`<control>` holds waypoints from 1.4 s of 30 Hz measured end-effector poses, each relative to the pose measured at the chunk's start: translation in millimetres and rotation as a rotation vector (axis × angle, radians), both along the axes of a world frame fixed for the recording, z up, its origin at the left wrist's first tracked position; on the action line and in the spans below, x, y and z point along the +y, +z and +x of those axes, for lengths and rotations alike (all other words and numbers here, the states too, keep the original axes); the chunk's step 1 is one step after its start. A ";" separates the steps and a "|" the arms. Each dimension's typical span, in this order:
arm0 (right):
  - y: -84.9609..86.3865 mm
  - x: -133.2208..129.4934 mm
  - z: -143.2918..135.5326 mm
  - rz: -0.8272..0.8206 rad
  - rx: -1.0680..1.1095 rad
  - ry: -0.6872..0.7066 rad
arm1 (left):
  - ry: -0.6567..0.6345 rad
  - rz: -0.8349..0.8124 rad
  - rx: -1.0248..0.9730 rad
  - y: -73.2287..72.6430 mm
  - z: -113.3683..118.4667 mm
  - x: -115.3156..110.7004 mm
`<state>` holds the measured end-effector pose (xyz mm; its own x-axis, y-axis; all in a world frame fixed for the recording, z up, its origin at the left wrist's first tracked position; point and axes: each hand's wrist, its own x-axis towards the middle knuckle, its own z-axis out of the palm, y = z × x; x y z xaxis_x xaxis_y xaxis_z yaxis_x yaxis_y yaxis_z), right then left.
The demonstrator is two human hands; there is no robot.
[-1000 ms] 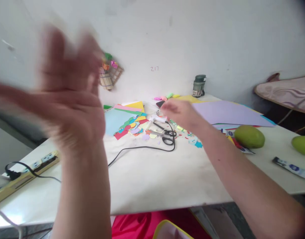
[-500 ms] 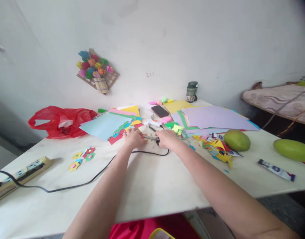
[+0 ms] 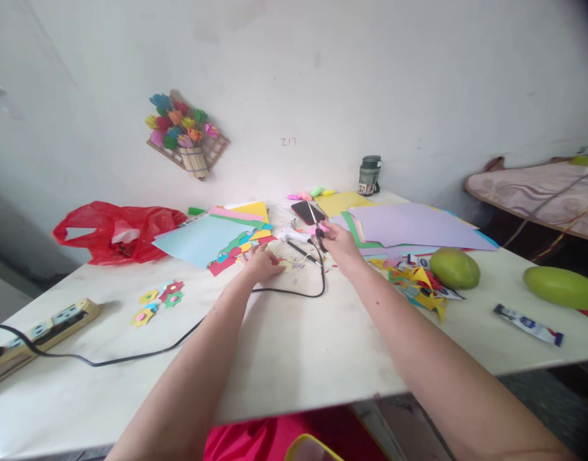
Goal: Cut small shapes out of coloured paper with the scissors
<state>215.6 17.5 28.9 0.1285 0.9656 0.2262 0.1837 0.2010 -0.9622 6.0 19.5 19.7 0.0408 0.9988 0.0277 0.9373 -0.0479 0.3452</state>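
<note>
My right hand (image 3: 342, 247) grips a pair of scissors (image 3: 316, 225) by the dark handles, blades pointing up and away over the dark phone (image 3: 307, 213). Beside the colored paper scraps (image 3: 234, 250), my left hand (image 3: 264, 262) rests low on the table, its fingers apart with nothing visible in them. Between the hands lie a black pen-like stick (image 3: 303, 253) and small pale scraps. A white glue gun (image 3: 294, 237) sits just beyond them, partly covered by small things.
Paper flowers (image 3: 162, 302) and a power strip (image 3: 44, 339) are at left, with a black cord (image 3: 125, 360) across the table. A red plastic bag (image 3: 121, 234) stands behind. Colored sheets (image 3: 409, 225), two green fruits (image 3: 455, 269), a tube (image 3: 528, 324) and cuttings (image 3: 421, 285) occupy the right.
My right hand has risen and moved slightly right, lifting the scissors off the table. My left hand has stayed nearly in place.
</note>
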 end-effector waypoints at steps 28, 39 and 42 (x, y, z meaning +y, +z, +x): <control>-10.6 -5.8 -25.0 -0.070 0.250 0.102 | -0.147 0.110 -1.039 -1.0 3.3 -10.2; -3.7 -16.8 -30.0 -0.133 0.279 0.109 | -0.188 -0.038 -1.141 -1.6 8.6 -17.0; -0.8 -20.2 -27.6 -0.181 0.272 0.159 | -0.212 -0.044 -1.214 -3.9 2.7 -16.3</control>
<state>188.1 -2.7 28.1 0.0057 0.9996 0.0277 -0.1036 0.0281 -0.9942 8.7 3.2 15.7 0.1729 0.9767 0.1273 -0.0170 -0.1263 0.9919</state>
